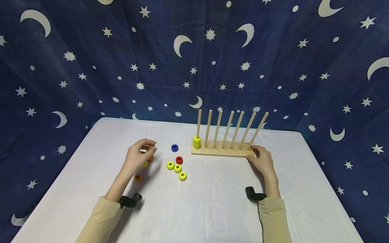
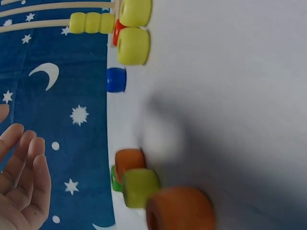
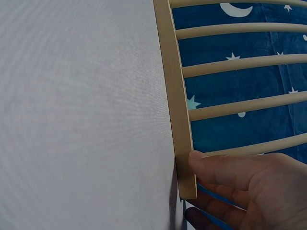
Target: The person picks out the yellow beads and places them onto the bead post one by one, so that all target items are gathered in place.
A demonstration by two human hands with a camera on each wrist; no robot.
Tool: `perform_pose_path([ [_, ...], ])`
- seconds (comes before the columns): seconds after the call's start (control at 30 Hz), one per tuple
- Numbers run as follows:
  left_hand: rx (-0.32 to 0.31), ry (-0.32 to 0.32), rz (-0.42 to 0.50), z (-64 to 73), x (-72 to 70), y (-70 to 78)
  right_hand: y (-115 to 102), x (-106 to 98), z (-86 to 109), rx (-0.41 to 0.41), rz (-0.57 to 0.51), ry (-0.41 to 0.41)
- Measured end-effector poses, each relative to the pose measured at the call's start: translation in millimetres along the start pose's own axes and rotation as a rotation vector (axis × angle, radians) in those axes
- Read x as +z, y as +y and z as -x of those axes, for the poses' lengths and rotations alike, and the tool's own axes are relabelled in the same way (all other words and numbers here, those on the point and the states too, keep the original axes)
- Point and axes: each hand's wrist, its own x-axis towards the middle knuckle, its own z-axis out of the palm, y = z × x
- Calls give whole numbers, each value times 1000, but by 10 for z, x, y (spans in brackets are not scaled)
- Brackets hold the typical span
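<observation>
A wooden peg stand (image 1: pixel 220 153) with several upright rods stands at the back right. Three yellow beads (image 1: pixel 197 142) are stacked on its leftmost rod. My right hand (image 1: pixel 263 161) grips the right end of the stand's base, and the right wrist view shows the thumb on the base (image 3: pixel 176 96) with fingers behind. My left hand (image 1: pixel 140 155) hovers above loose beads at the left, its fingers loosely bent and nothing between them. Partly hidden beneath it lie an orange bead (image 1: pixel 151 158), a yellow-green bead (image 2: pixel 141 188) and a green bead (image 2: pixel 116 179).
Between the hands lie a blue bead (image 1: pixel 174 147), a red bead (image 1: pixel 179 160) and three yellow beads, one yellow bead (image 1: pixel 182 176) nearest me. Another orange bead (image 1: pixel 138 178) sits by the left wrist. A dark blue star-patterned cloth (image 1: pixel 164 91) hangs behind the white table (image 1: pixel 212 209).
</observation>
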Motion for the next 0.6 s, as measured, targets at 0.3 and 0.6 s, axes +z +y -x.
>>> perform_pose_path([
  [0.3,-14,-9,-43,112,-85,-172,11,-2,-2,12,8,-6],
  [0.6,-22,-68,-72,166,-162,-305,10,-8,-11,20,10,-9],
])
